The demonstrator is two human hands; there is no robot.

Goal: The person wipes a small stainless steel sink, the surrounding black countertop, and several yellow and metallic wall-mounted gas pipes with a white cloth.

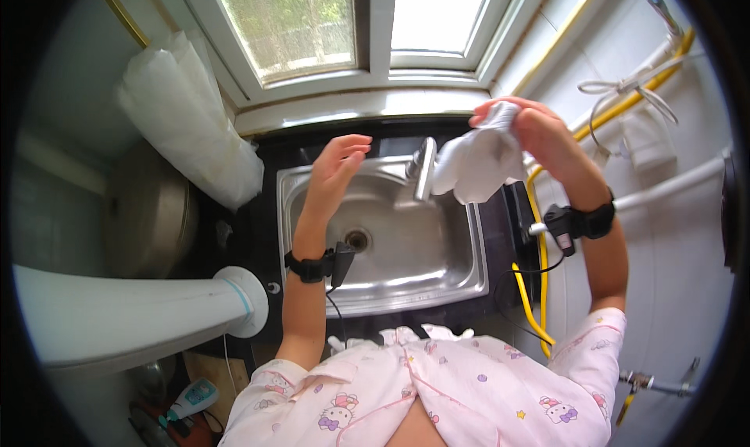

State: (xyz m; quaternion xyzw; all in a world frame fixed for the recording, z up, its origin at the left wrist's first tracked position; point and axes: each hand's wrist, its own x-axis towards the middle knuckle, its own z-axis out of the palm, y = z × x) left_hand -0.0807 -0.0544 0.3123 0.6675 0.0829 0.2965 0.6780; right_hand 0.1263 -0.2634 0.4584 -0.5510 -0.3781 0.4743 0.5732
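Note:
My right hand (536, 127) is raised at the right of the tap and grips a crumpled white cloth (483, 163) by its upper end. The cloth hangs down beside the chrome tap (426, 168), over the sink's right back corner. My left hand (340, 165) is above the left back part of the stainless steel sink (410, 230), holding nothing, with its fingers slightly bent and apart. Both wrists wear black straps with small devices and cables. A drain (356, 240) shows in the sink's bottom.
A large white plastic bag (190, 124) stands at the left, beside a round metal pot (146, 212). A white appliance (146, 318) reaches in below them. Yellow hoses (545, 271) and white pipes run along the tiled right wall. A window frame (378, 31) rises behind the sink.

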